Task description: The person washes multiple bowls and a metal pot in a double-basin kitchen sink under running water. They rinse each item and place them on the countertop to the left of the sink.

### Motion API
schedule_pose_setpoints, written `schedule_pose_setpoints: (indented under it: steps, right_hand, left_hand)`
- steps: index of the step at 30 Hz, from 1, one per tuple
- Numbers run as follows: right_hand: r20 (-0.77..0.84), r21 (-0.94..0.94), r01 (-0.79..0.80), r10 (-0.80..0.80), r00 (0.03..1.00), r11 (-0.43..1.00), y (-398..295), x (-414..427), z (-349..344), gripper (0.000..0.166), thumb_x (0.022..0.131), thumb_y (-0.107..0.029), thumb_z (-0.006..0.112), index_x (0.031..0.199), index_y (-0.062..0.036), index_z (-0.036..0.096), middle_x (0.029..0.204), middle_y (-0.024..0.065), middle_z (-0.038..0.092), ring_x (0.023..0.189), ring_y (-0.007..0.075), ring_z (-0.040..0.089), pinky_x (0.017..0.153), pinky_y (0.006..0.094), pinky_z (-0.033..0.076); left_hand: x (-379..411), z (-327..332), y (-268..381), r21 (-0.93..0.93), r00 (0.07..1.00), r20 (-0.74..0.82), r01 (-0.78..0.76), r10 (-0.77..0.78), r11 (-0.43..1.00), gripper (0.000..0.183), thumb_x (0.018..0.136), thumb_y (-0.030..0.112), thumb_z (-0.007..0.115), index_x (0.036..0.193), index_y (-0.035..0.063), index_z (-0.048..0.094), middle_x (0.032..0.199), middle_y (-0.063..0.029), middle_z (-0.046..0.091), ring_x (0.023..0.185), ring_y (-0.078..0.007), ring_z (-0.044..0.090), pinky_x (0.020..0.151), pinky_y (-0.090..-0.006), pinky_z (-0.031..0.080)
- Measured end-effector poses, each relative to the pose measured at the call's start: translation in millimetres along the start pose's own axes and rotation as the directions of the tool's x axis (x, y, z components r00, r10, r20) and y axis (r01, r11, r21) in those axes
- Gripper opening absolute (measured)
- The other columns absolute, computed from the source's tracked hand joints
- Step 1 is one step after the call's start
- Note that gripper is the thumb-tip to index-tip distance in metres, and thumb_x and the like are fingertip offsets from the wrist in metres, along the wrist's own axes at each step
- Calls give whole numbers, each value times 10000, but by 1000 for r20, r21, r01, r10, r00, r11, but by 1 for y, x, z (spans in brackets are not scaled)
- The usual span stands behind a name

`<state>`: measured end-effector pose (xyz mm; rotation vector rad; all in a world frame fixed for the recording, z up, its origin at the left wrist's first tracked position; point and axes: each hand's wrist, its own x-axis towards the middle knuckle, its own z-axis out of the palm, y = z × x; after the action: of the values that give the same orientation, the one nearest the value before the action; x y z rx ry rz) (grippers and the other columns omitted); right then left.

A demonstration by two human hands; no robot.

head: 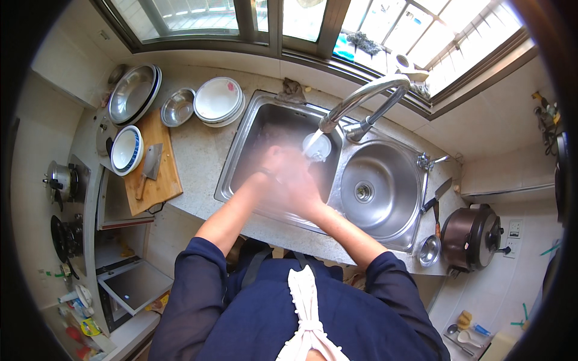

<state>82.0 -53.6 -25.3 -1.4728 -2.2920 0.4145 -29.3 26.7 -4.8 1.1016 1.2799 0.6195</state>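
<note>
Both my hands are over the left basin of a stainless steel double sink (224,181), blurred by a hazy patch. My left hand (273,158) is at the basin's middle, and my right hand (303,187) lies close beside it. Whether either one holds something cannot be made out. Water runs from the curved chrome faucet (361,97) onto a small whitish round dish or bowl (317,146), just beyond my right hand.
Stacked white bowls (218,99), a metal bowl (178,107) and a wooden cutting board (167,180) with a cleaver (152,161) stand left. A kitchen knife (437,195), a small metal bowl (429,250) and an electric pressure cooker (469,237) are right. A crumpled cloth (291,91) lies behind the sink.
</note>
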Motion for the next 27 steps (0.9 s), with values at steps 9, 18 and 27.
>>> schedule_pose_setpoints:
  steps: [9, 18, 27]
  right_hand:
    - [-53, -13, 32, -33, 998, 999, -9, 10, -18, 429, 616, -205, 632, 1006, -62, 526, 1088, 114, 505, 1113, 242, 415, 985, 497, 181]
    - [207, 828, -384, 413, 887, 409, 17, 16, -33, 624, 789, -156, 540, 1305, -40, 207, 1224, 187, 389, 1099, 223, 424, 907, 294, 341]
    - [-245, 757, -195, 548, 800, 624, 45, 38, -18, 480, 719, -23, 416, 1195, 4, 355, 1101, 172, 455, 1038, 262, 444, 904, 335, 342]
  left_hand:
    - [5, -2, -8, -332, 982, 8, 183, -191, 926, 281, 858, 162, 400, 1089, 17, 469, 998, -130, 558, 899, -192, 559, 733, -329, 479]
    - [39, 11, -88, -453, 925, -194, 211, -327, 866, 257, 772, 88, 548, 1000, -32, 548, 875, -120, 608, 737, -206, 604, 665, -340, 506]
    - [24, 56, -46, -387, 917, 47, 382, -395, 839, 304, 749, 316, 620, 931, 73, 605, 809, -84, 630, 698, -167, 596, 591, -290, 472]
